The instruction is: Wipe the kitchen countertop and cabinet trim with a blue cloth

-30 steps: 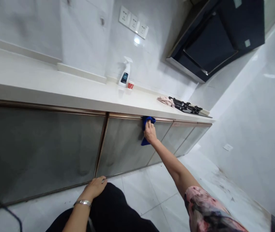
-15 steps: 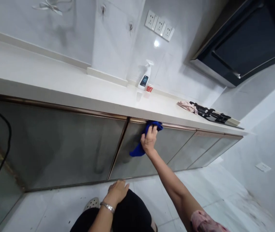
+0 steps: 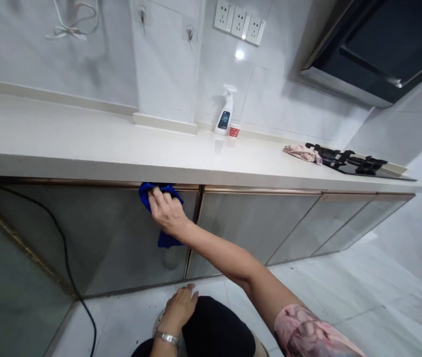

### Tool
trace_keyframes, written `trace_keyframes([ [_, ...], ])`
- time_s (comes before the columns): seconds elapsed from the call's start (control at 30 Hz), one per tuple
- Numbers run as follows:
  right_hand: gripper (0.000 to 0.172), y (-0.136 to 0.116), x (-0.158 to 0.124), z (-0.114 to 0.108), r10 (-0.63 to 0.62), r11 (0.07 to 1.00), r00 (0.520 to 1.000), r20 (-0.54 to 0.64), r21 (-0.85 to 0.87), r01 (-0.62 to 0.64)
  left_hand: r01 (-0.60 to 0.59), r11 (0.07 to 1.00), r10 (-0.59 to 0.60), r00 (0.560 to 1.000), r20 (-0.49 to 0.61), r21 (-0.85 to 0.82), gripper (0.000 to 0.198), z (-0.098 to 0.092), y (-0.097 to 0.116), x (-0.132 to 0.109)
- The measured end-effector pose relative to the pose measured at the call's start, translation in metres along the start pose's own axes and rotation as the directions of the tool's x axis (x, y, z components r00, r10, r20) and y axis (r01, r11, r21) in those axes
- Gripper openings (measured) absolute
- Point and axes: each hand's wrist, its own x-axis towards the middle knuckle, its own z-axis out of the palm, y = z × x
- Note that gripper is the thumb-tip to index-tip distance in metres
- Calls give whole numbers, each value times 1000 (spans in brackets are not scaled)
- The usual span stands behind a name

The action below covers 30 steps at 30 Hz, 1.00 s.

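Here we are with the right hand (image 3: 168, 213) clamped on the blue cloth (image 3: 169, 240), fingers pressing it to the copper-coloured trim (image 3: 84, 183) along the left cabinet door (image 3: 122, 238). Our left hand (image 3: 180, 305) holds nothing that shows, resting with loose fingers by the near knee (image 3: 218, 325). The cloth sits just left of the dark seam (image 3: 193, 233) between two doors, under the front edge of the countertop (image 3: 84, 134).

How far along are we? Mid-wipe, we judge: cloth on the trim, and a long stretch running away to the left, beyond it. The trim right of the seam catches more light, but we cannot tell whether that means cleaned or simply better lit. So what is left stays open.

And the cloth itself: deep, saturated blue, soft-looking, bunched and creased under the fingers, with one loose end hanging against the door beyond the palm. Damp or dry, we cannot say; no stain stands out on the folds we see.
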Motion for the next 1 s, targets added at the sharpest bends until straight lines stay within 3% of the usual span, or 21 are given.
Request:
trace_keyframes([
  [0.1, 51, 10, -5, -19, 2, 1000, 1000, 26, -6, -2, 12, 1000, -12, 1000, -4, -22, 58, 0, -12, -7],
  [0.3, 59, 75, -54, -42, 69, 997, 992, 102, 19, -71, 53, 998, -53, 999, -7, -32, 60, -5, -31, -11],
  [0.47, 65, 119, -100, -41, 140, 988, 982, 130, 48, -147, 7, 1000, -7, 1000, -4, 11, 60, -4, -24, -4],
  [0.6, 58, 161, -149, -37, 304, 952, 945, 123, -76, -296, 36, 999, -37, 999, 35, 21, 60, -1, -19, -7],
  [0.73, 61, 194, -186, -41, 392, 907, 915, 98, -207, -367, 52, 997, -53, 999, 11, 65, 59, -1, -11, -9],
  [0.83, 69, 192, -186, -42, 449, 879, 893, 37, -197, -434, 14, 998, -14, 1000, -2, 55, 58, 0, 8, -6],
  [0.93, 71, 169, -165, -32, 491, 858, 870, -38, -149, -491, -86, 996, 86, 996, -16, 6, 57, 4, 31, -5],
  [1.0, 68, 149, -146, -22, 468, 873, 883, -43, -135, -469, -142, 990, 142, 990, 0, 11, 57, 9, 42, -5],
])
